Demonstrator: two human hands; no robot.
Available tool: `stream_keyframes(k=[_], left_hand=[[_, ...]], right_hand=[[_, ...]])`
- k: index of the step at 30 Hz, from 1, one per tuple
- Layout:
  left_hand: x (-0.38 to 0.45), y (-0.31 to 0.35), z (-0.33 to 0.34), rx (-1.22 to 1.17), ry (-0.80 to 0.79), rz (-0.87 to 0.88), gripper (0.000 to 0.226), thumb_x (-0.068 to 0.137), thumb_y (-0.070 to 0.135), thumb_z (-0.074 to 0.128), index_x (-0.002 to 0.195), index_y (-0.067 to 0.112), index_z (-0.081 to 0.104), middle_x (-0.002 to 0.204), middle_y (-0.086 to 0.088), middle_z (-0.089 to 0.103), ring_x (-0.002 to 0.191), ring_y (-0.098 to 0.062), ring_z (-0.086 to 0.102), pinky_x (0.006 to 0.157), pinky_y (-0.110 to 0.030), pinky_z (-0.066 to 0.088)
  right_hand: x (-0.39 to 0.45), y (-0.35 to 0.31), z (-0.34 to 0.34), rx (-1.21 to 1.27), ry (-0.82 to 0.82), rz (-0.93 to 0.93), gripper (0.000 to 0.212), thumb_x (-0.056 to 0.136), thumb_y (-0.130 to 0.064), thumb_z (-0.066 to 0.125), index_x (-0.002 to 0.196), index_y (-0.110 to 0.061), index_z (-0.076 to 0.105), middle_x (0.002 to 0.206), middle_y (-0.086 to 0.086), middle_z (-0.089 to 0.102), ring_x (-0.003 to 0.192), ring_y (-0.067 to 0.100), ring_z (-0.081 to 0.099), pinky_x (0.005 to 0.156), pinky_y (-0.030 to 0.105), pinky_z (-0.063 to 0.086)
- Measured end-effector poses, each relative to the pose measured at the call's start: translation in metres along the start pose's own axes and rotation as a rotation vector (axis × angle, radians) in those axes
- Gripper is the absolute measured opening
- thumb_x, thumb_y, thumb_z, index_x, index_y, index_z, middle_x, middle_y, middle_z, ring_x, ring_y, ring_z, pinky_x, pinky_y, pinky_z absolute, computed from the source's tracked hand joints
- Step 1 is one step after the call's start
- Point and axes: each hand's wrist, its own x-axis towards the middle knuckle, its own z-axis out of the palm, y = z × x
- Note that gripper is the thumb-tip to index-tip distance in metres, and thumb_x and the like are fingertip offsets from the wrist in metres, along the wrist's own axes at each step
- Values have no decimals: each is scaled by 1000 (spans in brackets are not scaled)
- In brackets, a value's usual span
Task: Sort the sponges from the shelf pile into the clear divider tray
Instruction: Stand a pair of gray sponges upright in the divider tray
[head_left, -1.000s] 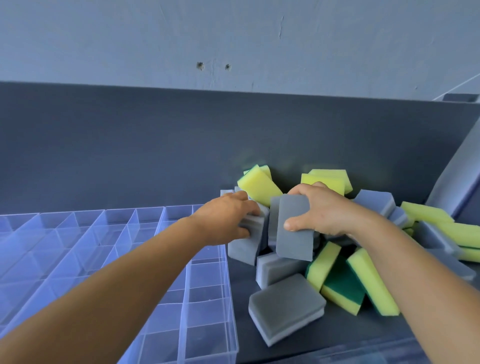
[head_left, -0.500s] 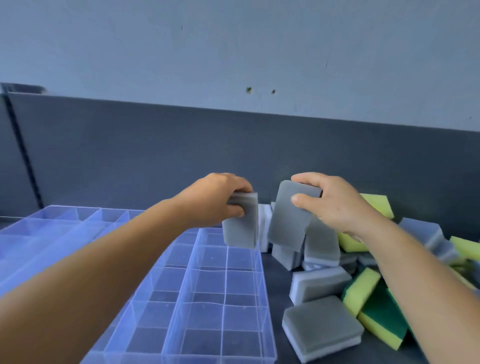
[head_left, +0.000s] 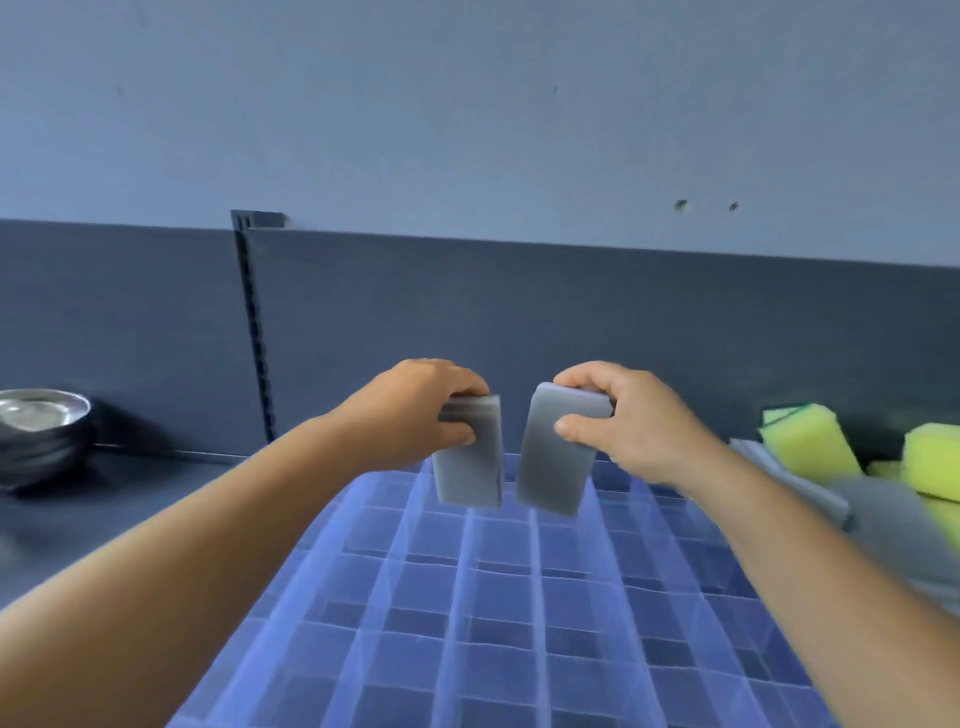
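My left hand grips a grey sponge by its top edge, so the sponge hangs upright. Beside it, my right hand grips a second grey sponge, also hanging upright and tilted slightly. Both sponges hang a little apart above the far rows of the clear divider tray, whose many small compartments spread below my arms. The sponge pile lies at the right edge, with yellow-green and grey pieces, partly blurred and cut off.
A stack of shiny metal bowls stands on the dark shelf at the far left. A dark back panel with a slotted upright rail runs behind the tray, under a pale blue wall.
Both hands lifted a grey sponge each from the pile and carried them left, over the tray. The view swung left, so the pile slid to the right edge and the bowls appeared.
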Motion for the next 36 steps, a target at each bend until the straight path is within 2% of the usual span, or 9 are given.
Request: stream_keyframes(k=[2,5,11,14,18,21,24,32,36], left_hand=[[-7,-28,-8,-1,-6,-10,29,84,26,63,113,31,60,103,10,61,94,-12,53,87,-35,48],[-18,-68,-18,-2,-12,-22,33,85,27,64,117,31,59,106,11,60,97,-11,53,88,-33,47],[-41,-135,-34,2,-28,-52,33,86,25,63,118,29,59,106,9,59,97,-13,53,89,-32,47],[-47,-163,-39,15,-15,-64,33,86,23,63,118,27,59,105,7,59,100,-15,52,90,-33,46],[-49,-195,-37,24,8,-105,36,87,23,61,122,28,57,110,6,57,106,-16,50,89,-31,45],[-43,-213,-31,4,98,-140,38,88,21,60,125,27,55,115,5,57,110,-17,48,87,-30,44],[-34,-224,-23,-14,145,-162,38,88,22,60,125,27,54,116,4,58,112,-19,47,89,-35,46],[-15,-236,-2,63,35,-126,43,90,23,56,133,27,50,124,4,54,116,-18,45,88,-32,46],[-13,-235,7,113,24,-107,41,91,22,54,132,26,50,125,3,49,116,-18,45,83,-33,49]], right_hand=[[9,-17,24,2,-12,3,29,77,-28,70,103,-36,61,104,-10,63,84,20,63,71,36,56],[22,-40,56,-10,-18,-6,29,78,-28,69,105,-35,60,105,-10,63,86,16,62,69,29,52],[42,-80,113,-3,-28,4,28,80,-27,68,106,-33,58,106,-9,62,86,23,64,68,35,54],[53,-93,139,12,-17,-23,27,80,-24,67,105,-32,59,105,-10,59,86,17,59,59,23,45],[71,-103,168,-30,29,-45,28,82,-21,65,108,-30,58,109,-8,49,94,15,54,62,18,43],[84,-104,185,-64,80,-52,29,84,-19,63,111,-28,57,113,-7,45,92,16,51,67,23,43],[96,-101,197,-98,125,-60,30,85,-18,62,112,-28,56,113,-8,41,90,14,50,72,25,40],[113,-94,221,-224,54,-59,27,87,-17,58,112,-26,55,114,-6,40,89,23,55,78,38,51],[117,-86,231,-369,62,-84,28,89,-17,56,117,-22,53,117,-5,40,90,19,47,74,34,48]])
